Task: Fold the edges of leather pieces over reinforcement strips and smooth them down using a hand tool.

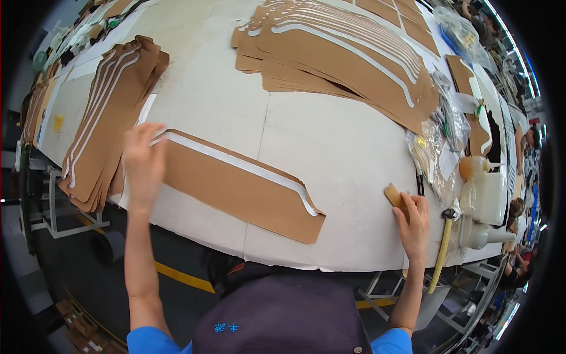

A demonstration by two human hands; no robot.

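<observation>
A long brown leather-like panel (236,197) lies on the white-covered table in front of me, a white strip (236,159) running along its far edge and bending down at the right end. My left hand (143,168) is over the panel's left end, its fingers smeared by motion. Whether it grips the panel there cannot be made out. Off to the right, my right hand (415,223) has its fingers closed on a small tan block (394,194), at the tabletop and apart from the panel.
Stacked brown panels with white strips lie at the left (112,118) and far side (342,59). A hammer with a yellow handle (441,253), white plastic bottles (486,194) and clear plastic bags (442,141) occupy the right side. The table's near edge (283,266) is close to my body.
</observation>
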